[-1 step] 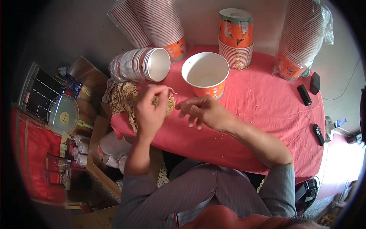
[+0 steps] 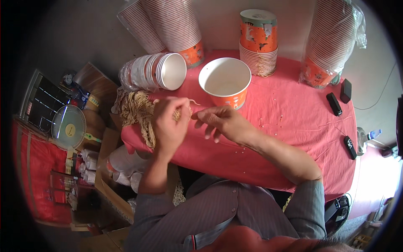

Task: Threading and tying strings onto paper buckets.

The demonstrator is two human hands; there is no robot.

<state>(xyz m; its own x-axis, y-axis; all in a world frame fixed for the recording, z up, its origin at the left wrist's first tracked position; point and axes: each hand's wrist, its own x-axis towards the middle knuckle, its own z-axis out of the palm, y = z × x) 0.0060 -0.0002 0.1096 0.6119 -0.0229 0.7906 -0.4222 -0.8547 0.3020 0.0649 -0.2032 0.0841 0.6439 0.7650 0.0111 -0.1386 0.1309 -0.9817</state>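
My left hand is closed, with thumb and forefinger pinched together. A thin beige string sticks out beside its fingertips. My right hand comes in from the right, its thumb and forefinger drawn together close to the left fingers. What lies in that pinch is too small to make out, and its other fingers hang curled. A bundle of beige strings lies left of the left hand, and part of it is hidden behind that hand. Just beyond both hands stands an orange and white paper bucket, its mouth up.
On the red tablecloth lie a sideways bucket stack, an upside-down stack and a plastic-wrapped stack. Black devices sit at the right edge. A cardboard box with white buckets stands at the lower left.
My left hand has shifted slightly right and tilted toward the right hand. The right hand has edged slightly left. The buckets stay in place on the table.
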